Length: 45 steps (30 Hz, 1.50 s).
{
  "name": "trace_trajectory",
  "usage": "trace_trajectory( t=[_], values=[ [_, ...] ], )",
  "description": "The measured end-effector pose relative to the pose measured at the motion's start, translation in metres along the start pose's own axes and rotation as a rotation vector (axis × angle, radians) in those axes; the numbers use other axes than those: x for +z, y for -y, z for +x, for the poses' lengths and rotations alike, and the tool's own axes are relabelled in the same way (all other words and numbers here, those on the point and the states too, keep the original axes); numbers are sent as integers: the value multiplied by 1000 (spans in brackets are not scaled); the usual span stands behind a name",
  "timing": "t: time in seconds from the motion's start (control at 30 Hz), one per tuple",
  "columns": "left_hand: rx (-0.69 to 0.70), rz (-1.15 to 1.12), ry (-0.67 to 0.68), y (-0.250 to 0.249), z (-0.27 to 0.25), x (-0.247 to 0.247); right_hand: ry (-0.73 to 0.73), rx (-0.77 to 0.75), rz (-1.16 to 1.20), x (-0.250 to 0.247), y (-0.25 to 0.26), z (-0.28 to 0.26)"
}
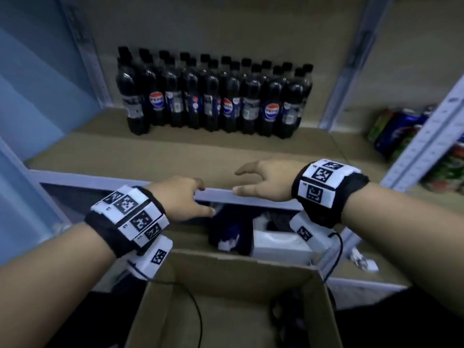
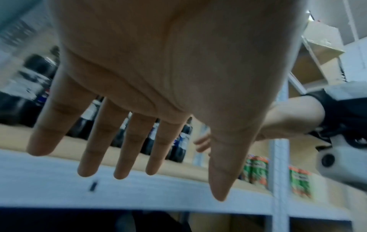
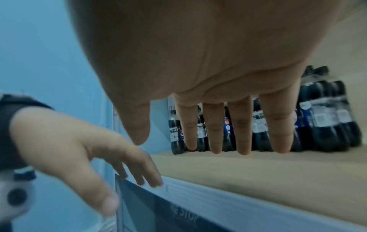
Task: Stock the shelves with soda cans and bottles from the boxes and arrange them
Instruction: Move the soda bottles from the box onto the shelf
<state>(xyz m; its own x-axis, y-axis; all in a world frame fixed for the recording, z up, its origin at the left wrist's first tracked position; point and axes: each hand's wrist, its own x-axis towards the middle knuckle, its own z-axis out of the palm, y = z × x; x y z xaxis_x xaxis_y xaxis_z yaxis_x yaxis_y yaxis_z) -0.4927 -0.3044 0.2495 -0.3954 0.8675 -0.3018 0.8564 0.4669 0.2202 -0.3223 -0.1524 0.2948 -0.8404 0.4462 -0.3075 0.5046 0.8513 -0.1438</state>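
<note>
The bottles (image 1: 213, 96) stand upright in two rows at the back of the shelf (image 1: 175, 151), against the rear panel. They are dark plastic with black screw caps and waisted bodies; several labels read "PEPSI" on a round red, white and blue badge, while others show fine print too small to read. The shelf board is pale, matt and wood-toned, edged at the front by a smooth light-grey metal rail (image 1: 251, 199).

The left hand (image 1: 180, 197) hangs just before the rail with fingers spread and relaxed, gripping nothing. The right hand (image 1: 266, 179) hovers over the shelf's front edge, fingers straight and apart, also holding nothing. Each wrist carries a black band with white blocks printed in square black codes.

Below the hands sits a box (image 1: 226, 297) of brown corrugated card, flaps up; a black cable loops into it, and its other contents are too dark to tell. On the neighbouring bay to the right stand cans (image 1: 401, 131), blue and green, blurred. In the right wrist view, a dark panel under the rail reads "STOP".
</note>
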Motion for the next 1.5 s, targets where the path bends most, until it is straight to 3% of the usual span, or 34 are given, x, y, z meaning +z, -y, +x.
trace_trajectory(
  t=[0.2, 0.4, 0.7, 0.93, 1.2, 1.4, 1.5],
  values=[
    [142, 143, 224, -46, -12, 81, -27, 0, 136, 69, -10, -66],
    [334, 236, 372, -66, -14, 163, 243, 53, 113, 144, -36, -90],
    [570, 101, 646, -89, 7, 284, 513, 123, 128, 219, -73, -87],
    [704, -77, 531, -124, 26, 343, 687, 88, 226, 238, -91, -91],
    [858, 125, 521, -128, 37, 341, 820, 14, 78, 260, -78, -88],
    [834, 127, 561, -109, 37, 347, 913, 51, 106, 266, -65, -75],
    [801, 143, 568, -98, 41, 341, 834, 93, 186, 254, -65, -64]
  ],
)
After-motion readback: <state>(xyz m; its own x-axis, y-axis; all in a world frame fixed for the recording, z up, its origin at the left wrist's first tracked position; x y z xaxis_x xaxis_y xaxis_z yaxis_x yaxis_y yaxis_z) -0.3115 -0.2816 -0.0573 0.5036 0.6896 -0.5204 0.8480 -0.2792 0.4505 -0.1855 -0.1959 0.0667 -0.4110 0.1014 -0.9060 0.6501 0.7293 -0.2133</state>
